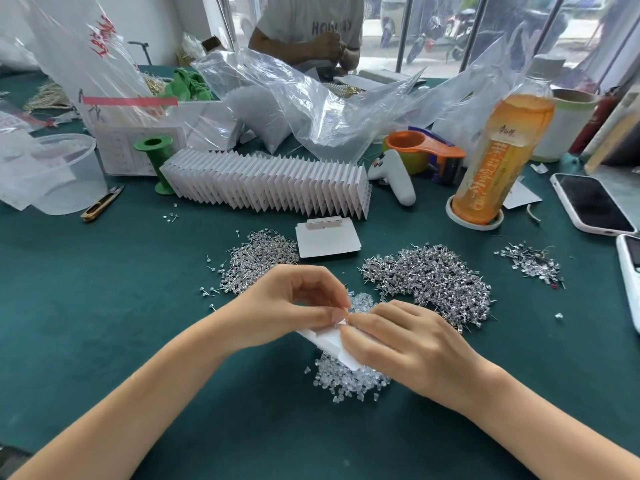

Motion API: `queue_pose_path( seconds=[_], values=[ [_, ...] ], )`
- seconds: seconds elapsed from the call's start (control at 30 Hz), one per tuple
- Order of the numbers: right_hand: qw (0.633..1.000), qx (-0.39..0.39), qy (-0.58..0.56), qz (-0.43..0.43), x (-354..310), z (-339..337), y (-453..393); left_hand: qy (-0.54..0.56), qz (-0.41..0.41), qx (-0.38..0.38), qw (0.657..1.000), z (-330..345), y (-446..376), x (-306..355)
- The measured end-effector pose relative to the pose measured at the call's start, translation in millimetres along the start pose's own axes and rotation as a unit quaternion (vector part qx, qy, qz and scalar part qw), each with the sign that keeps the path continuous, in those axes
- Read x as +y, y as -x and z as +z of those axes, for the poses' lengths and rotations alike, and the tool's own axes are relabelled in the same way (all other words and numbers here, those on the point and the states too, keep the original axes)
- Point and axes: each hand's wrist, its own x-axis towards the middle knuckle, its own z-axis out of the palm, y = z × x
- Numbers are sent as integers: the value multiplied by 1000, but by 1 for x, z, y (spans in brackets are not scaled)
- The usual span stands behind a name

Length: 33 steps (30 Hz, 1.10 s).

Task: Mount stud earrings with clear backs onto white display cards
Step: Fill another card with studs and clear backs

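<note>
My left hand [294,306] and my right hand [405,344] meet over a white display card [329,341] held low above the green cloth. The left thumb and fingers pinch the card's upper corner; the right fingers curl over the card's right side, fingertips at the same corner. Whatever small part sits between the fingertips is hidden. A heap of clear backs [349,379] lies right under the card. Two heaps of silver stud earrings lie beyond, one on the left [259,258] and a bigger one on the right [433,275]. A blank card [327,239] lies between them.
A long row of filled white cards [270,185] stands behind. An orange drink bottle [498,157], tape dispenser [426,150], white controller [394,178], two phones [588,202], green spool [156,157], clear tub [59,171], snips [102,204] and plastic bags [294,102] crowd the back. A person sits opposite.
</note>
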Motion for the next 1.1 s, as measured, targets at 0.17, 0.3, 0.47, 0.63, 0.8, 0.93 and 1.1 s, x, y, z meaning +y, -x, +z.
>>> queue_pose_path(
  seconds=[0.17, 0.3, 0.47, 0.63, 0.8, 0.93, 1.1],
  values=[
    [1000, 11, 13, -1, 0, 1, 0, -17, 7, -5, 1000, -1, 0, 1],
    [1000, 13, 14, -4, 1, 0, 0, -39, 14, 3, 999, -1, 0, 0],
    [1000, 4, 10, -11, 2, -1, 1, -67, 33, 11, 997, 0, 0, -2],
    [1000, 8, 4, -4, 3, 1, 2, -80, 51, 9, 995, 1, 0, -1],
    [999, 26, 20, -1, 2, 1, 2, -95, 57, 9, 994, 0, 0, -1],
    [998, 47, 38, 0, 1, 2, 2, -101, 60, 6, 993, 1, -1, 0],
    [997, 62, 48, 3, 2, 3, 2, -90, 64, 15, 994, 2, -1, -1]
  ],
)
